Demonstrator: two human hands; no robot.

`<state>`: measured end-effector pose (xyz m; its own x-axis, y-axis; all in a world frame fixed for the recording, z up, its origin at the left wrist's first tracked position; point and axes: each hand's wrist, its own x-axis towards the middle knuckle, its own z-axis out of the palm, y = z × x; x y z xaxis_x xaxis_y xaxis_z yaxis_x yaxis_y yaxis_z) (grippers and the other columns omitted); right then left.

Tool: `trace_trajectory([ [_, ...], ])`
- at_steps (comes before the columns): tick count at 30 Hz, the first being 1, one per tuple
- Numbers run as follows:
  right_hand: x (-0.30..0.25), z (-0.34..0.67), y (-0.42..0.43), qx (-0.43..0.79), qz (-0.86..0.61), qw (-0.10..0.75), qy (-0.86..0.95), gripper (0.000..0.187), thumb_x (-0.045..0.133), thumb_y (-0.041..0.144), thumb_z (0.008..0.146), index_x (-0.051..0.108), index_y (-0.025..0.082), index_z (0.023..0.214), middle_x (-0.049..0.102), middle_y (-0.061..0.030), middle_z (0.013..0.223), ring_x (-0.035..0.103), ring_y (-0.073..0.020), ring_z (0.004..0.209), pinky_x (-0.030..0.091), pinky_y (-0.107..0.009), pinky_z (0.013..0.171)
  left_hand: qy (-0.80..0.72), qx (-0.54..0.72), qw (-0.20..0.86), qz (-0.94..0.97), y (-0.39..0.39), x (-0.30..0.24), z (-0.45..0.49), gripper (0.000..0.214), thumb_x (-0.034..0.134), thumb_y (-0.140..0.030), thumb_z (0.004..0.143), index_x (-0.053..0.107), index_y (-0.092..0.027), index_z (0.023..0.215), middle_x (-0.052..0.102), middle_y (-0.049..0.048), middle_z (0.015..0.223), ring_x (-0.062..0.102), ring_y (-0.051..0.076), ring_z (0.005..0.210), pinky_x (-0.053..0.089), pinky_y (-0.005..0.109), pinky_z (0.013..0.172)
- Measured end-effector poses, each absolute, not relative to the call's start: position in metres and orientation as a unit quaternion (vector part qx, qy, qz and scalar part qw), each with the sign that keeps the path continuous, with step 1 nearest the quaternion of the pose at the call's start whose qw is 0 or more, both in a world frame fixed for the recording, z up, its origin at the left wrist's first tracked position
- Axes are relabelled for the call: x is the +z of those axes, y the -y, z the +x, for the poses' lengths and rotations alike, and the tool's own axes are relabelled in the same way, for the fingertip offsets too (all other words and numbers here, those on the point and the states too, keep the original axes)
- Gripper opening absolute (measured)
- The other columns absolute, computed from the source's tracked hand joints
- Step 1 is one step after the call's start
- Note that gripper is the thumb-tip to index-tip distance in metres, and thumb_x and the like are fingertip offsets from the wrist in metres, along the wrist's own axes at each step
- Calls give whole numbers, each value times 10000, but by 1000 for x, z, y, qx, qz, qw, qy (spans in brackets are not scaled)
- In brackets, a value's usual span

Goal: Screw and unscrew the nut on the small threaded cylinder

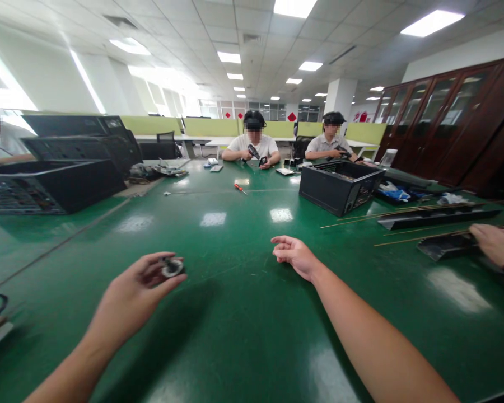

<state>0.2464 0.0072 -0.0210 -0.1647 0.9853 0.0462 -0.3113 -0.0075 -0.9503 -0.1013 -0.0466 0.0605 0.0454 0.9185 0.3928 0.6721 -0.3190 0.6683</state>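
My left hand [136,288] is raised over the green table [235,313], fingers pinched around a small round dark and silver part [172,267]. My right hand [293,254] hovers a little to the right of it, fingers loosely curled and apart, with nothing in it. Both forearms reach in from the bottom edge. The two hands are a short way apart and do not touch.
An open black computer case [339,184] stands at the right, with long black panels [437,215] beyond it. Black cases [50,182] are stacked at the left. A red screwdriver [239,188] lies mid-table. Two people sit across; another person's hand [498,243] rests at the right edge.
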Motion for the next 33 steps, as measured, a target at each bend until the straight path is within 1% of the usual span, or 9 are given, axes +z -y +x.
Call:
trace_trajectory([
  [1, -21, 246, -7, 602, -361, 536, 469, 461, 789, 201, 598, 657, 174, 1040, 659, 8, 765, 559, -95, 594, 431, -237, 592, -541, 397, 206, 712, 37, 55, -83, 596, 722, -632, 707, 623, -177, 1079, 749, 25, 957, 709, 203, 861, 583, 373, 845],
  [2, -21, 246, -6, 591, -359, 539, 481, 491, 777, 184, 595, 643, 181, 1068, 658, 7, 792, 555, -94, 605, 435, -239, 601, -525, 393, 220, 723, 29, 49, -63, 557, 757, -578, 691, 649, -169, 1053, 748, 49, 939, 710, 214, 834, 591, 361, 827],
  [7, -22, 239, 0, 463, -386, 517, 607, 577, 712, 138, 628, 580, 207, 1186, 623, -24, 990, 555, -88, 648, 434, -244, 615, -443, 359, 180, 802, 8, 19, 7, 338, 724, -380, 771, 704, -212, 1063, 729, 55, 963, 680, 212, 826, 567, 317, 741],
  [9, -21, 234, 5, 398, -401, 489, 665, 592, 678, 126, 663, 557, 222, 1234, 620, -36, 1039, 576, -102, 683, 427, -244, 611, -410, 349, 170, 826, 7, 10, 12, 299, 699, -327, 801, 699, -225, 1083, 717, 53, 997, 669, 206, 885, 552, 311, 789],
  [12, -19, 226, 13, 292, -403, 439, 749, 586, 700, 126, 665, 573, 241, 1225, 637, -35, 1058, 592, -143, 768, 461, -282, 698, -364, 326, 178, 854, 7, 2, 7, 272, 661, -269, 837, 684, -244, 1107, 699, 46, 1058, 654, 195, 967, 524, 307, 875],
  [17, -14, 217, 21, 231, -407, 401, 787, 455, 716, 155, 684, 597, 232, 1117, 639, -29, 989, 603, -177, 813, 477, -305, 751, -387, 340, 191, 836, 7, -5, 1, 335, 692, -234, 808, 646, -251, 1139, 696, 22, 1042, 651, 184, 935, 507, 297, 863],
  [20, -12, 216, 22, 219, -420, 390, 790, 392, 705, 155, 701, 602, 234, 1071, 644, -23, 959, 605, -178, 797, 475, -301, 738, -398, 347, 197, 826, 7, -7, 3, 261, 694, -222, 801, 659, -248, 1058, 700, 7, 992, 650, 178, 896, 501, 288, 822],
  [24, -12, 217, 20, 211, -428, 397, 784, 312, 710, 170, 716, 616, 233, 1007, 650, -16, 907, 600, -171, 757, 465, -289, 707, -397, 349, 210, 823, 7, -6, 3, 176, 689, -236, 810, 669, -247, 984, 700, -7, 929, 647, 166, 849, 494, 274, 773],
  [33, -14, 218, 15, 231, -407, 424, 775, 173, 677, 171, 789, 671, 230, 952, 675, -29, 894, 626, -186, 812, 474, -305, 763, -422, 365, 229, 798, 2, -4, 2, 228, 740, -285, 758, 693, -232, 975, 718, 11, 923, 661, 184, 834, 517, 290, 761],
])
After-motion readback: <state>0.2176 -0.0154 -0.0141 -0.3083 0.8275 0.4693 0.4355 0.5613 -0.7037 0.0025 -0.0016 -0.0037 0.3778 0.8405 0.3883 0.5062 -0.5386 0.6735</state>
